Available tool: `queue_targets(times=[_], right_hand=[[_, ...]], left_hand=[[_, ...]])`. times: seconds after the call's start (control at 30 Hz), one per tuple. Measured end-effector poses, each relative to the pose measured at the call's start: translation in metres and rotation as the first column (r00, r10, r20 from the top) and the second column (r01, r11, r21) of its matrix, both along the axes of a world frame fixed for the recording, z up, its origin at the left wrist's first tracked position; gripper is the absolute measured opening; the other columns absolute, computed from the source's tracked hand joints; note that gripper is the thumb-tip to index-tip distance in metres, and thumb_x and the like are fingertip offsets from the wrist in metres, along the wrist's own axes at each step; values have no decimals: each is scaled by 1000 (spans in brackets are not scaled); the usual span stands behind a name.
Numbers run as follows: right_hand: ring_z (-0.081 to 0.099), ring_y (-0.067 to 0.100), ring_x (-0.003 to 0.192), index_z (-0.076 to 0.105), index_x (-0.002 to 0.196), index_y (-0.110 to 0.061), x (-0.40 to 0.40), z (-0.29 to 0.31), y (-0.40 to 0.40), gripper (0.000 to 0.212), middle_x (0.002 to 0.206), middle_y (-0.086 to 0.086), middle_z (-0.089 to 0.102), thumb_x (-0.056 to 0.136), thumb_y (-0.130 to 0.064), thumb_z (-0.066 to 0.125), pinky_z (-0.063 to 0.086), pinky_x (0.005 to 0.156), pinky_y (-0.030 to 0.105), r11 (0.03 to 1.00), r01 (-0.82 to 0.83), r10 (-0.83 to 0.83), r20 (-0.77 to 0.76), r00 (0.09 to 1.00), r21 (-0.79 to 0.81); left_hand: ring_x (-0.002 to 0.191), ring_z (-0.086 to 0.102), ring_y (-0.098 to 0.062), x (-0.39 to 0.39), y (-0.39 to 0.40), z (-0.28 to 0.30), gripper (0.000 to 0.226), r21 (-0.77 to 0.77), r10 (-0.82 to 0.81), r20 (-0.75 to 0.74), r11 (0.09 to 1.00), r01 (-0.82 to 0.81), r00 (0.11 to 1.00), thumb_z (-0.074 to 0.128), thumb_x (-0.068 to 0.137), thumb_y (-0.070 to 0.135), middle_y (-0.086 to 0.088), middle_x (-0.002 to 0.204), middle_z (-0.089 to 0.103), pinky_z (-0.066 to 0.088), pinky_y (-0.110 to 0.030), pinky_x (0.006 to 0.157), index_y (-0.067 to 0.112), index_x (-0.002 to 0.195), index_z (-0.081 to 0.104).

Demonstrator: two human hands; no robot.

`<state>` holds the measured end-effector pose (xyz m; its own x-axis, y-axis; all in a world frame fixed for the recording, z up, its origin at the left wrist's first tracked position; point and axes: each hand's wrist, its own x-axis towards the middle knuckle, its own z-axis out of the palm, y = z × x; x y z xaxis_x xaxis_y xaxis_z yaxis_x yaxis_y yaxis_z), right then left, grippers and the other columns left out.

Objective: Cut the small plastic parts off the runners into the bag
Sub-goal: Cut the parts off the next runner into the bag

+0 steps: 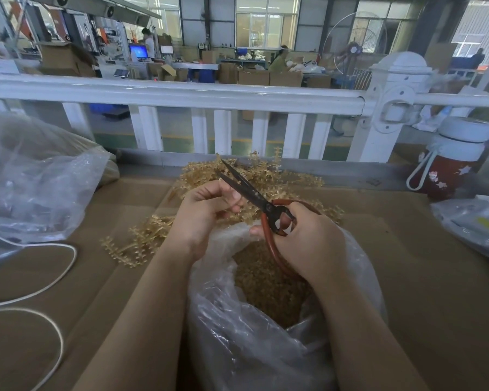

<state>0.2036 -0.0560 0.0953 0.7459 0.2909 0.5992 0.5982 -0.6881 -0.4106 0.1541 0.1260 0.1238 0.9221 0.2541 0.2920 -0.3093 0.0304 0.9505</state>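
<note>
What I cannot make out over my own hands

My left hand [206,210] curls over whatever runner piece it pinches, so that piece is hidden from me. My right hand [305,241] covers most of the red loops of the scissors [251,193]. The bag [266,348] runs off the bottom edge, and its film blurs the parts [266,280] inside into one tan mass. The white cord [40,277] leaves at the left edge. The far workers are too small to tell.
</note>
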Motion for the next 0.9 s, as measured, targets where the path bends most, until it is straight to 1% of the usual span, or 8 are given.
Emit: queue_targets(times=[0.13,0.23,0.37,0.47,0.53,0.63,0.73,0.9], right_hand=[[46,-1,57,58,82,-30,-3,3,0,72,67,-22,52,68,-95,31,29,50,10,1000,-4,4,27,1000,23],[44,-4,56,52,81,-32,-3,4,1,63,67,-24,49,70,-92,37,29,51,10,999,-21,19,40,999,40],[54,4,59,61,81,-26,-1,0,0,69,66,-19,56,70,-92,44,43,52,19,999,-21,19,49,999,35],[50,1,57,58,80,-30,-1,2,0,65,65,-21,54,68,-92,43,37,51,12,999,-19,18,30,999,40],[49,-1,57,57,80,-31,-1,2,0,64,65,-23,52,68,-92,43,35,52,10,999,-23,23,14,1000,35],[55,2,60,61,81,-26,1,0,0,72,67,-19,58,66,-94,43,45,54,18,999,-32,32,0,999,18],[58,6,61,64,82,-22,0,0,0,69,68,-14,62,70,-89,49,51,57,24,999,-32,31,13,999,16],[57,5,59,66,84,-24,-1,2,-1,67,69,-14,63,71,-87,50,43,54,13,999,-45,44,12,999,11]], left_hand=[[66,57,-9,0,-1,1,35,84,36,27,996,-39,999,60,91,-4,5,68,68,45,-17,62,23,72,73],[65,58,-6,0,-3,1,32,95,17,40,995,-21,999,59,91,-6,7,68,69,45,-15,61,19,78,72],[65,57,-7,0,-3,1,35,83,-4,57,997,-1,998,61,90,-5,6,68,68,45,-15,61,23,73,74],[67,55,-11,0,-2,0,28,78,-14,51,997,9,999,65,89,1,1,71,68,44,-18,63,23,74,75],[69,56,-13,0,-1,0,13,52,-15,48,999,12,999,65,84,10,-4,75,67,43,-21,66,18,78,73],[72,58,-17,1,2,-1,11,-21,11,83,1000,-10,996,60,83,13,-10,81,66,44,-26,70,10,88,69],[72,61,-16,2,5,-2,13,-62,36,124,998,-29,992,56,94,6,-7,81,69,48,-25,70,7,96,69],[69,60,-13,2,6,-4,15,-30,66,151,998,-62,986,54,98,2,-5,80,69,49,-25,71,4,99,68]])
